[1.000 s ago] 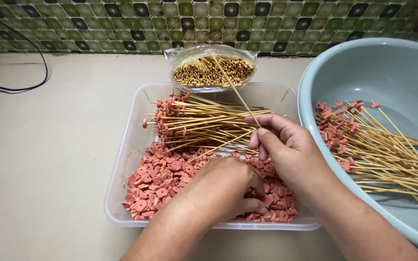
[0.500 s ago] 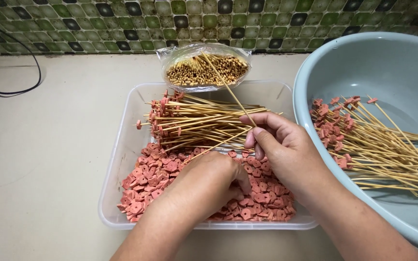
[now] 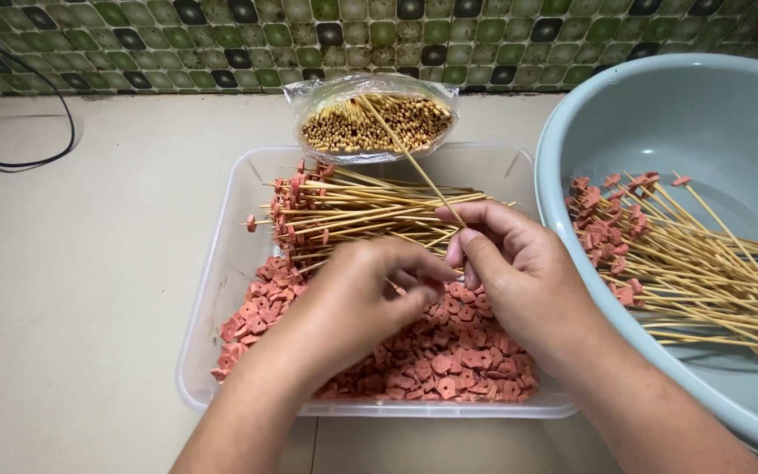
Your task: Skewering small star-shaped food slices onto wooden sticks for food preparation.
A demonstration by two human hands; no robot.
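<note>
Skewer work fills the middle of the view: a thin bamboo skewer (image 3: 410,156) is pinched between the thumb and fingers of the right hand (image 3: 519,272), its bare shaft slanting up and away toward the far side, over a bundle of bare sticks. The left hand (image 3: 357,303) meets the right just above the near half of a clear rectangular plastic tray (image 3: 221,263), its fingertips closed on something small at the skewer's near end; what exactly they grip is hidden between the two hands. Small pinkish-red sausage slices (image 3: 449,355) lie heaped across the near part of that tray, and a stack of finished bamboo skewers with one red slice at the tip (image 3: 344,211) lies across its far part, tips pointing left. Just beyond the tray's far rim sits a clear plastic bag of bare bamboo sticks (image 3: 370,123), seen end-on as a rounded cluster of pale tan dots. To the right, a large pale blue-grey plastic basin (image 3: 712,96) holds another fan of loaded skewers (image 3: 668,254), their red tips toward the left. Everything rests on a smooth beige counter (image 3: 81,290), where a black cable (image 3: 37,132) loops at the far left, and a wall of small green, black and cream mosaic tiles (image 3: 221,44) runs along the far edge.
</note>
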